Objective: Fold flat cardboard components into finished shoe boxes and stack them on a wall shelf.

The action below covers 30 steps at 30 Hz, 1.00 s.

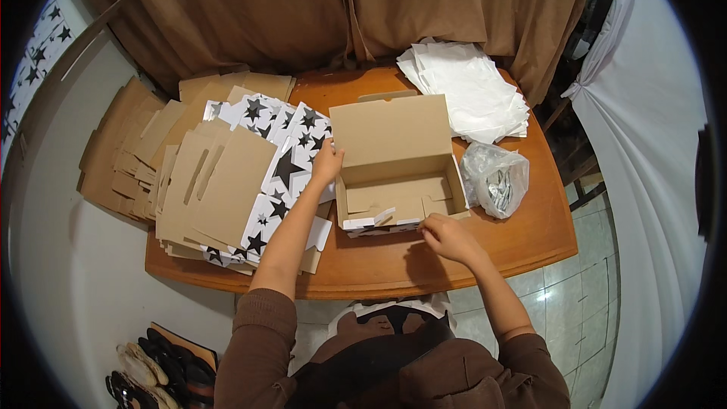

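A brown cardboard box [397,184] stands on the wooden table in front of me, its lid [394,132] raised at the back. Its inside is plain brown; the outer front wall has black stars on white. My left hand [327,163] is closed at the box's left edge, beside the lid's lower corner. At the front right corner, my right hand [447,236] has its fingers pinched together on the edge. A small flap [385,216] sticks up along the front wall. Just left of the box lie flat star-printed cardboard sheets [286,170].
Flattened brown cardboard pieces [227,182] are piled on the left of the table [515,246]. White paper sheets [462,87] lie at the back right, with a clear plastic bag [496,182] of small silvery things nearer. Brown curtains [250,7] hang behind; shoes [163,367] sit lower left.
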Each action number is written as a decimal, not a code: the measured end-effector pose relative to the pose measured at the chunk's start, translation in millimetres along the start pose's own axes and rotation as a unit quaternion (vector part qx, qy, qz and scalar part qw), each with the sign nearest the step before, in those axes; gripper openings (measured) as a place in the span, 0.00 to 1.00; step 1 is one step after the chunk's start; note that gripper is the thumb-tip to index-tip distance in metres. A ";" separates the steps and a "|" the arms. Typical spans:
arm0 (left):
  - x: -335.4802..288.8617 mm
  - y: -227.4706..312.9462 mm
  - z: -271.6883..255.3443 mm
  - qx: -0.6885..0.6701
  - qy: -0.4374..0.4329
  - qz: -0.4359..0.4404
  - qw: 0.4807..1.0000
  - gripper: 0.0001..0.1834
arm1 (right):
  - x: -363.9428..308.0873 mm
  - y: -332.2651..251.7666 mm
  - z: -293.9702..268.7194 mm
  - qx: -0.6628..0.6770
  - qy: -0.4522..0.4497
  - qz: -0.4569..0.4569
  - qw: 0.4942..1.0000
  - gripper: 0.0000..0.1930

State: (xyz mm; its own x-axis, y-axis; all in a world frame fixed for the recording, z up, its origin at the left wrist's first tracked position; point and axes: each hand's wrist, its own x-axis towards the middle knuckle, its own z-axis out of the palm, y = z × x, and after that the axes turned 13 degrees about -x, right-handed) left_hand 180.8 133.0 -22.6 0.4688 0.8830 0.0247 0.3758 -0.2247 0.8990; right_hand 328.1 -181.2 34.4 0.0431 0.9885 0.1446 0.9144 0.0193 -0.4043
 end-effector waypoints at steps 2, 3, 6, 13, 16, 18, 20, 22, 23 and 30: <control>-8.6 8.5 16.7 0.090 0.110 0.112 0.983 0.24 | 15.9 9.7 -9.2 0.054 0.006 -0.007 0.999 0.07; -16.5 12.9 26.2 0.177 0.216 0.219 0.935 0.25 | 25.1 20.0 -11.7 0.052 0.005 -0.006 0.999 0.07; -50.0 51.1 34.7 0.101 0.041 0.372 0.922 0.18 | 47.8 57.4 -11.9 0.004 0.013 0.028 1.000 0.09; -55.7 21.4 63.3 0.281 -0.370 0.273 0.842 0.08 | 97.0 109.1 39.5 -0.272 -0.236 0.009 0.933 0.11; -54.6 6.6 73.4 0.338 -0.478 0.103 0.804 0.07 | 107.6 106.5 49.3 -0.311 -0.421 0.004 0.852 0.12; -54.2 -2.8 80.2 0.373 -0.486 0.086 0.786 0.08 | 113.5 103.7 52.7 -0.306 -0.445 -0.002 0.842 0.14; -54.6 -9.8 84.7 0.408 -0.496 0.071 0.764 0.09 | 116.2 103.9 57.7 -0.300 -0.468 -0.005 0.831 0.15; -54.0 -9.7 86.6 0.402 -0.483 0.060 0.776 0.10 | 116.6 110.8 66.3 -0.306 -0.469 0.008 0.828 0.20; -53.0 -9.3 87.0 0.401 -0.485 0.058 0.775 0.10 | 116.8 116.5 70.8 -0.304 -0.471 0.008 0.828 0.20; -59.7 -1.1 75.9 0.374 -0.475 0.031 0.796 0.11 | 122.2 112.7 67.9 -0.308 -0.486 -0.010 0.818 0.20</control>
State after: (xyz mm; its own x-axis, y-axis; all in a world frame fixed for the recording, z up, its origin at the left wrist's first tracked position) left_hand 213.1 49.2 -58.2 0.7644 0.2309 -0.6020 0.5327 -0.7521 0.3879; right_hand 409.1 -48.1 -54.8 -0.0417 0.6473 -0.7611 0.9531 0.2543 0.1640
